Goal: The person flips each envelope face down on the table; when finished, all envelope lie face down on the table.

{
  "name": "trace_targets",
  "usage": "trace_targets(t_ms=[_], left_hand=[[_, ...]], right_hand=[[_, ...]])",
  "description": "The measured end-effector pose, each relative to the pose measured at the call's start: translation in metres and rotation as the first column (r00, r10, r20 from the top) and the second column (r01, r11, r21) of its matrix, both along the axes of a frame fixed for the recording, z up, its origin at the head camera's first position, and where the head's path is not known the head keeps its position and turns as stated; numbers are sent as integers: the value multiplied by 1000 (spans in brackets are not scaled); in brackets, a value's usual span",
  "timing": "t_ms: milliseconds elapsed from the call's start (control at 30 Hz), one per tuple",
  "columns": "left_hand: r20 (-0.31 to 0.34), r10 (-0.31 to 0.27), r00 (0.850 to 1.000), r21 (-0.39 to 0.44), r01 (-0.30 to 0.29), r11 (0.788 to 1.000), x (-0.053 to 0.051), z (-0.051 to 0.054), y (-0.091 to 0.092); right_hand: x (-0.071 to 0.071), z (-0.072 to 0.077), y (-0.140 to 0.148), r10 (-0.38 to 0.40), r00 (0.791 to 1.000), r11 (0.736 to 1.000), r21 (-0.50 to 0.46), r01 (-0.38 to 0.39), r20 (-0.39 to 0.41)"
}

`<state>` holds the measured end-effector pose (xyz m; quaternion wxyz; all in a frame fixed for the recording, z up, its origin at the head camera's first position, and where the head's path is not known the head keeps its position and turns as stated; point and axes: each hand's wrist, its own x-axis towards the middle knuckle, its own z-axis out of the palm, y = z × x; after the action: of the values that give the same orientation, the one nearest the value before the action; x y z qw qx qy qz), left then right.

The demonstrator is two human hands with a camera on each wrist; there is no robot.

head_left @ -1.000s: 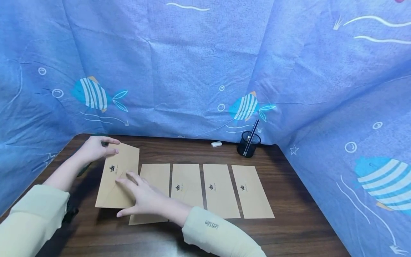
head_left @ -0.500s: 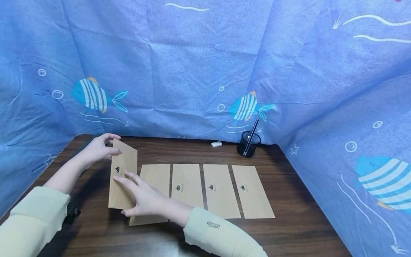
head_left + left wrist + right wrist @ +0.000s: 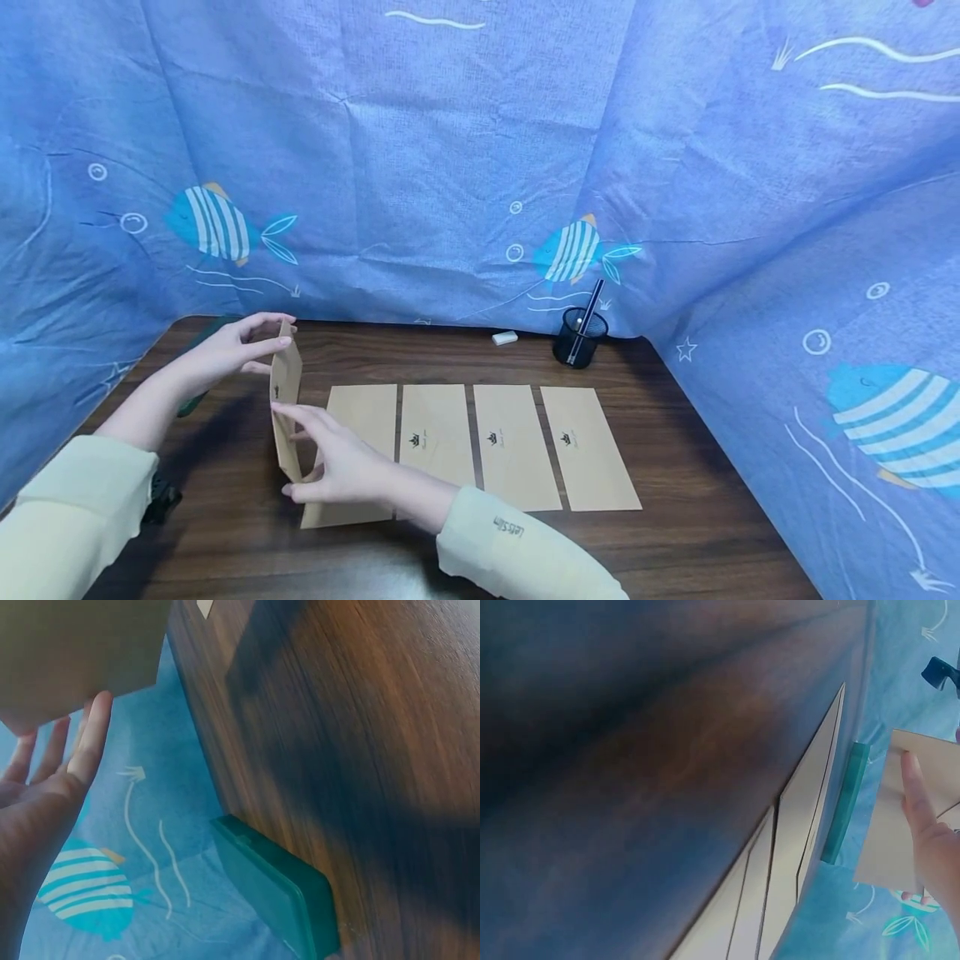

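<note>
A tan kraft envelope (image 3: 286, 371) with a small printed crown stands raised off the table, turned almost edge-on in the head view. My left hand (image 3: 243, 348) pinches its far end between thumb and fingers. Nearer its lower end, my right hand (image 3: 341, 458) grips the right side, index finger on the printed face and thumb by the near end. In the left wrist view my left hand (image 3: 64, 780) reaches up to the envelope (image 3: 82, 652). The right wrist view has my right index finger lying along the envelope (image 3: 885, 840). Its far face is hidden in the head view.
Several matching envelopes (image 3: 517, 450) lie in a row on the dark wooden table (image 3: 675, 467). A black mesh pen cup (image 3: 580, 342) and a white eraser (image 3: 505, 337) stand at the back. A green case (image 3: 274, 889) lies at the left edge. Blue fish-print cloth (image 3: 412, 167) surrounds the table.
The envelope has turned from facing the head camera to nearly edge-on, its left edge swinging right. My left hand has moved slightly right with it; my right hand has stayed nearly in place.
</note>
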<state>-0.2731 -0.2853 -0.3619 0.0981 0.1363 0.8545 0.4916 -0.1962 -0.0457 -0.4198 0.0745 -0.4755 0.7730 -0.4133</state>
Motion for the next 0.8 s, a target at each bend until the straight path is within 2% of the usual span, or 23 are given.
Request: trace_targets(t_ms=[133, 267, 333, 433, 500, 567, 800], left_hand=[[-22, -42, 999, -2, 42, 999, -1, -3, -4], [-111, -41, 993, -95, 30, 995, 0, -5, -9], [-142, -27, 990, -134, 7, 991, 0, -6, -12], [-152, -15, 988, -160, -9, 987, -1, -8, -17], [-151, -7, 988, -164, -18, 986, -1, -9, -19], [-156, 1, 988, -174, -29, 984, -2, -10, -21], [-203, 16, 979, -234, -64, 970, -3, -8, -26]], right_hand=[[4, 0, 2, 3, 989, 998, -68, 7, 149], [6, 0, 4, -3, 972, 992, -122, 33, 236], [7, 0, 5, -27, 978, 993, -104, 49, 207], [4, 1, 8, -65, 997, 996, -53, 67, 51], [2, 0, 9, -92, 994, 996, -18, 91, -58], [0, 0, 11, -112, 985, 993, 9, 114, -133], [-1, -4, 12, -127, 988, 989, 61, 133, -94]])
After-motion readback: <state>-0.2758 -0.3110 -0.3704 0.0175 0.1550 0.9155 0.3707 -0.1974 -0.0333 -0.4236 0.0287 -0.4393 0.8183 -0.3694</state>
